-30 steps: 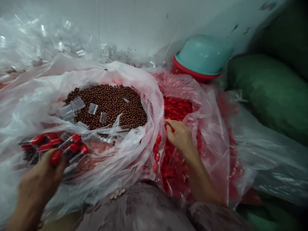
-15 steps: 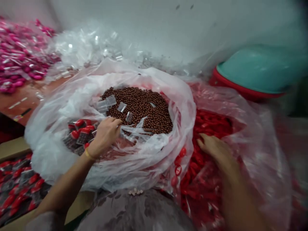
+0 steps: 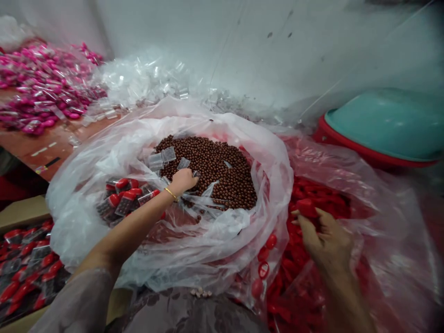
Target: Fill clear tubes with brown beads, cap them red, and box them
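Observation:
My left hand [image 3: 183,181] is closed at the near left edge of a heap of small brown balls [image 3: 222,171]. A small clear plastic container [image 3: 196,175] shows at its fingertips, mostly hidden by the fingers. More clear containers [image 3: 157,161] lie on the balls beyond the hand. My right hand [image 3: 326,236] pinches a red plastic cap [image 3: 307,209] between thumb and fingers. Below it spreads a pile of red caps [image 3: 289,263] in an open clear bag [image 3: 391,231]. Left of my left wrist are filled containers with red caps [image 3: 126,201].
A wide white plastic bag [image 3: 83,208] surrounds the balls. A cardboard box [image 3: 26,210] of red-capped containers stands at lower left. Pink-capped pieces [image 3: 52,88] and clear containers [image 3: 149,76] are heaped along the wall. A teal basin [image 3: 388,122] sits over a red one [image 3: 367,150] at right.
My left hand has moved right onto the balls and closed at a clear container there. My right hand has come up from the red pile with a red cap. The view has shifted slightly.

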A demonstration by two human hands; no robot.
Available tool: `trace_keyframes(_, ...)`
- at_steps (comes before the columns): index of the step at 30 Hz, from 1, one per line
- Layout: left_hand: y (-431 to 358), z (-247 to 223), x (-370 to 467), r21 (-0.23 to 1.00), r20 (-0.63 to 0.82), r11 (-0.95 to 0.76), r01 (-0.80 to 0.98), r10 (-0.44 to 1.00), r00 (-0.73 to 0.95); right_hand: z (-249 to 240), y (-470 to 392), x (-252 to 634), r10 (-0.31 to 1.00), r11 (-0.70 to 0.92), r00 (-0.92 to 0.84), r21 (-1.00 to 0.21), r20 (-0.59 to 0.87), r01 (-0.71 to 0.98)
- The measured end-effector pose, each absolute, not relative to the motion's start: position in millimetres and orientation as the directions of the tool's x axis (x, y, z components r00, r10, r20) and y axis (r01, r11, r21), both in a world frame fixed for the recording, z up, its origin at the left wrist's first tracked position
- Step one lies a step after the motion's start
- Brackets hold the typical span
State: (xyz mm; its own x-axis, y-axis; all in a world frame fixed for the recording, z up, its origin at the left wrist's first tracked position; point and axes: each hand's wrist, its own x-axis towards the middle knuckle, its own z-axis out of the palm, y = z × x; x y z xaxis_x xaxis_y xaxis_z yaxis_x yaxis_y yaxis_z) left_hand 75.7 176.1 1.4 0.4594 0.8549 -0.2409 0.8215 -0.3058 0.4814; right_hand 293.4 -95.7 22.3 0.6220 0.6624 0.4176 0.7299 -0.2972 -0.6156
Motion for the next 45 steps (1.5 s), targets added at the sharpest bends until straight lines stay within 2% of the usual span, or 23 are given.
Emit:
trace_keyframes(5, 199.7, -16.6, 105.5, 0.649, -0.321, -0.163, 0.743, 0.827, 0.462, 20.5, -70.9, 259.7, 0.755, -0.121, 0.487, -0.637, 0.438, 0.761)
trace_keyframes(10, 201.5, -29.9, 127.3, 0.856, -0.241, -0.045, 0.515, 0.846, 0.476, 16.1, -49.7, 238.3, 0.834, 0.021, 0.361, -0.677, 0.418, 0.736)
trace_keyframes(14, 191.9, -25.0, 121.9, 0.957, -0.122, -0.036, 0.288, 0.849, 0.513, 11.7, -47.0, 237.1, 0.887, -0.044, 0.366, -0.739, 0.28, 0.673)
trace_keyframes(17, 184.0, -21.8, 109.7, 0.997, 0.041, -0.075, 0.037, 0.819, 0.572, 7.5, -44.2, 241.1, 0.904, -0.142, 0.396, -0.764, 0.158, 0.629)
trace_keyframes(19, 177.0, -21.7, 100.5, 0.988, 0.126, -0.044, -0.148, 0.782, 0.61, 5.3, -39.2, 243.1, 0.898, -0.158, 0.408, -0.746, 0.164, 0.647)
trace_keyframes(21, 167.5, -22.0, 91.1, 0.973, 0.125, 0.034, -0.228, 0.756, 0.643, 4.3, -33.1, 243.4, 0.885, -0.148, 0.413, -0.711, 0.214, 0.688)
trace_keyframes(24, 149.6, -19.9, 77.7, 0.976, 0.081, 0.073, -0.204, 0.75, 0.656, 5.8, -25.1, 240.8, 0.889, -0.182, 0.429, -0.736, 0.161, 0.652)
trace_keyframes(27, 131.7, -15.2, 67.7, 0.993, 0.002, 0.079, -0.091, 0.744, 0.669, 8.7, -20.3, 236.0, 0.904, -0.209, 0.427, -0.869, 0.002, 0.448)
trace_keyframes(29, 122.1, -12.5, 64.0, 0.989, -0.086, 0.147, -0.03, 0.718, 0.691, 9.6, -18.4, 232.7, 0.91, -0.198, 0.411, -0.932, -0.059, 0.304)
trace_keyframes(31, 115.0, -10.8, 62.2, 0.98, -0.142, 0.197, 0.004, 0.696, 0.704, 8.9, -17.0, 230.3, 0.91, -0.203, 0.4, -0.959, -0.111, 0.197)
trace_keyframes(33, 110.0, -10.1, 61.6, 0.982, -0.156, 0.188, 0.036, 0.682, 0.714, 6.6, -16.3, 229.2, 0.91, -0.204, 0.396, -0.966, -0.128, 0.158)
trace_keyframes(35, 105.8, -9.8, 61.1, 0.983, -0.171, 0.165, 0.081, 0.66, 0.731, 3.3, -15.9, 229.7, 0.905, -0.156, 0.424, -0.957, -0.04, 0.245)
trace_keyframes(38, 97.9, -9.0, 60.2, 0.982, -0.18, 0.151, 0.109, 0.62, 0.764, -1.2, -15.5, 231.1, 0.885, -0.094, 0.445, -0.881, 0.14, 0.464)
trace_keyframes(42, 83.5, -7.9, 63.8, 0.988, -0.12, 0.15, 0.032, 0.631, 0.766, -2.7, -16.1, 229.4, 0.918, -0.138, 0.387, -0.84, 0.091, 0.525)
trace_keyframes(45, 74.2, -9.0, 71.1, 0.988, -0.1, 0.155, -0.001, 0.647, 0.756, -1.6, -17.3, 225.5, 0.918, -0.128, 0.375, -0.8, 0.127, 0.586)
